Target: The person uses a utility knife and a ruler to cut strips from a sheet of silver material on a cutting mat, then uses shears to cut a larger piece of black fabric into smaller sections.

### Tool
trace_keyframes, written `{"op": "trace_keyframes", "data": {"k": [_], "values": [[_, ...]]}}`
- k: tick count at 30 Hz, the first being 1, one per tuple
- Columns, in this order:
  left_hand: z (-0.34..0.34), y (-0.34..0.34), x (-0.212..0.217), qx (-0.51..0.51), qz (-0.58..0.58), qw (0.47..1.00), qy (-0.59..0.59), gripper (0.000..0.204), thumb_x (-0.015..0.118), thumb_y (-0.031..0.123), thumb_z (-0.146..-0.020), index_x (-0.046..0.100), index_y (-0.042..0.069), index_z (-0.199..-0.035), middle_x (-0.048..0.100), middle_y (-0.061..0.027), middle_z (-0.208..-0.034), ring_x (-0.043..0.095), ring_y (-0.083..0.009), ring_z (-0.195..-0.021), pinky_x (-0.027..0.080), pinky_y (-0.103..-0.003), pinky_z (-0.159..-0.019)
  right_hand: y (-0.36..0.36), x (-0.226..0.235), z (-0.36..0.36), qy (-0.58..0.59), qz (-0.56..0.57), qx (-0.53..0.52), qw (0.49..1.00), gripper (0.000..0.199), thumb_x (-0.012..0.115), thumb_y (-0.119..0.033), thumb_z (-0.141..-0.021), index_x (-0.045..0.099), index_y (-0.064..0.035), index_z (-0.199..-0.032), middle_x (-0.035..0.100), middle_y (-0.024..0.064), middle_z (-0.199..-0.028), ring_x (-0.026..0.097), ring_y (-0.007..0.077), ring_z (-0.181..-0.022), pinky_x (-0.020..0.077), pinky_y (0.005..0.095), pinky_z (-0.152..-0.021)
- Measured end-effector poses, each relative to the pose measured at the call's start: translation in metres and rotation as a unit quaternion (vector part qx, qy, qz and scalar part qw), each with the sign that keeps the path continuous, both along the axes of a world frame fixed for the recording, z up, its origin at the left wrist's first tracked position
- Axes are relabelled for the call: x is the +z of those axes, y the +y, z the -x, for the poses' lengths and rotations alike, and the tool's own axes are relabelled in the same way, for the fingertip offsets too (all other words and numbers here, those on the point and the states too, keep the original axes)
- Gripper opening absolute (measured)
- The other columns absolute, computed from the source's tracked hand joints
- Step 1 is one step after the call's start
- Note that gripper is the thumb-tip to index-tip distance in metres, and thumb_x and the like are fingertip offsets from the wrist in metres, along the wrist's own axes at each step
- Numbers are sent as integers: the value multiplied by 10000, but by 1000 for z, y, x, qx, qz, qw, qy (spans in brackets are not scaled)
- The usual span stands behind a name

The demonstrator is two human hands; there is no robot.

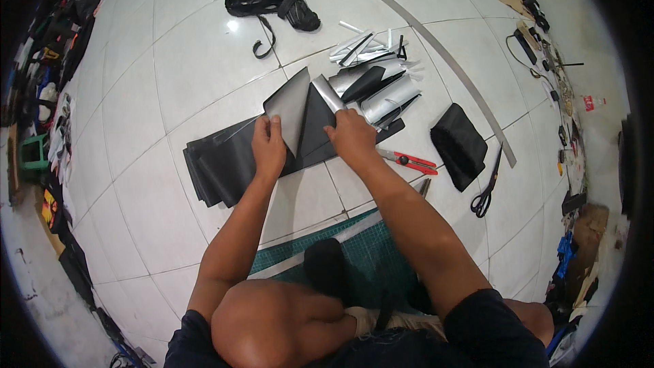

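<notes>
White tiled floor (pixel 170 61) bears black sheets (pixel 225 163), scissors (pixel 485 197).

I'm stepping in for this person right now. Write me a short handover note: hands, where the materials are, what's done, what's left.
Left hand: pinching the edge of a grey sheet, lifted off the black stack.
Right hand: gripping a silver strip at the same fold.
Materials: black stack on the tiled floor; silver and black pieces piled just beyond the right hand; red cutter, black pouch and scissors to the right; green mat by the knees.
Done: several pieces lie in the pile.
Left: the lifted sheet is only part way off the stack.
</notes>
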State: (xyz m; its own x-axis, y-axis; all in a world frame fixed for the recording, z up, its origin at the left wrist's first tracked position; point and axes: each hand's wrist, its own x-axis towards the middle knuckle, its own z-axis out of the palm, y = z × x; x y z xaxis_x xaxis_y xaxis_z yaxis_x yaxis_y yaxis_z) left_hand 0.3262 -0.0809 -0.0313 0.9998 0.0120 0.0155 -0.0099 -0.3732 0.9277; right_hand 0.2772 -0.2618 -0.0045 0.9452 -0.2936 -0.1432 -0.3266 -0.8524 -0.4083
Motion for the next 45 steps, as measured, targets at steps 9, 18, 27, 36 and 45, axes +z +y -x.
{"op": "trace_keyframes", "data": {"k": [9, 18, 27, 36, 45], "values": [[1, 4, -3, -4, 21, 998, 50, 291, 546, 288, -1021, 556, 4, -959, 528, -18, -823, 446, -95, -778, 401, -263, -715, 11, -4, -2, 21, -149, -102, 983, 321, 732, -231, -854, 592, -90, -1106, 647, 155, -1064, 647, 354, -1018, 512, 470, -864], [1, 5, -2, -10, 77, 994, 75, 256, 533, 275, -1032, 545, 33, -946, 512, -4, -818, 430, -85, -757, 391, -255, -678, 51, 6, -11, -92, -418, -117, 896, 407, 736, -198, -838, 532, -73, -1167, 685, 194, -1078, 666, 362, -1011, 518, 427, -874], [2, 8, 2, -29, 140, 986, 83, 161, 556, 211, -1021, 528, 65, -961, 515, 23, -793, 434, -42, -696, 365, -215, -620, 62, 1, -11, -117, -460, -43, 879, 460, 582, -151, -893, 477, -43, -1328, 707, 149, -1126, 665, 328, -1065, 499, 411, -932], [-6, 23, 2, -33, 155, 983, 90, 178, 636, 165, -964, 532, 36, -1029, 504, 37, -722, 430, -39, -623, 346, -212, -530, 52, -12, -19, -119, -503, -11, 856, 494, 549, -69, -884, 447, -58, -1367, 701, 148, -1135, 671, 293, -1038, 505, 383, -919], [-50, 154, 121, 128, 196, 970, -70, 253, 601, 86, -939, 555, 12, -1177, 637, -78, -1040, 626, -158, -913, 519, -272, -778, -38, -10, 12, -118, -510, -148, 839, 254, 614, -136, -928, 589, -26, -1156, 668, 70, -832, 629, 123, -721, 493, 262, -653]]}}
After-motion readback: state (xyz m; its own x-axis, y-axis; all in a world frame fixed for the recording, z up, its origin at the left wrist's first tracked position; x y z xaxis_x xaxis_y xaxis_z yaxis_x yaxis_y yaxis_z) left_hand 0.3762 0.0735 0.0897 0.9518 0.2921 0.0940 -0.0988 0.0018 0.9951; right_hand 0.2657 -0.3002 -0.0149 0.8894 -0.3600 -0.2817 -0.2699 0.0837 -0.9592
